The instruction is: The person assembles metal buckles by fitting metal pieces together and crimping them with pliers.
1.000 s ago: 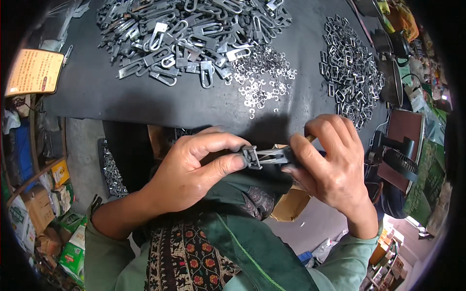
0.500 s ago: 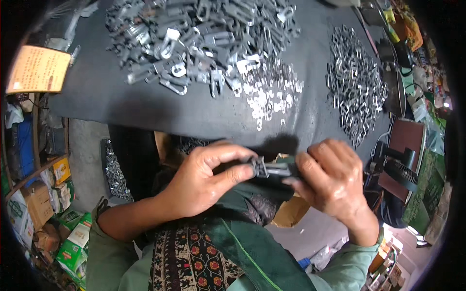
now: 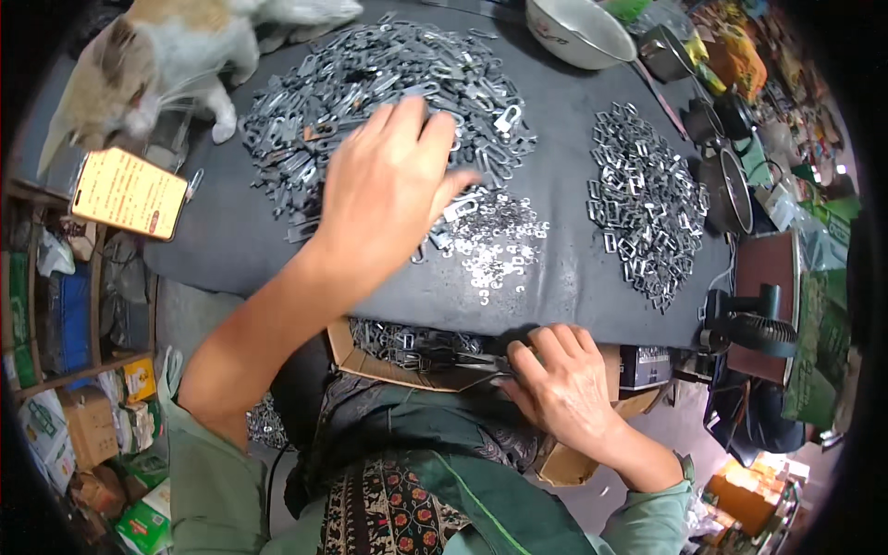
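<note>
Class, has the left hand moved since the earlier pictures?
Yes: forward. Judged against the dark table, the left hand has gone from short of its near edge to over the large metal pile.

Muted green sleeves [image 3: 215, 499] flank a dark panel [image 3: 370, 509] with red flowers [image 3: 427, 511].

White-and-orange cat [image 3: 190, 67] beside a lit phone [image 3: 128, 194], white bowl [image 3: 585, 37], dark fan [image 3: 754, 331].

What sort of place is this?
Probably a small home workshop: a dark table carries heaped metal parts, packed shelves stand off to the left, and a cat is up beside the work.
</note>
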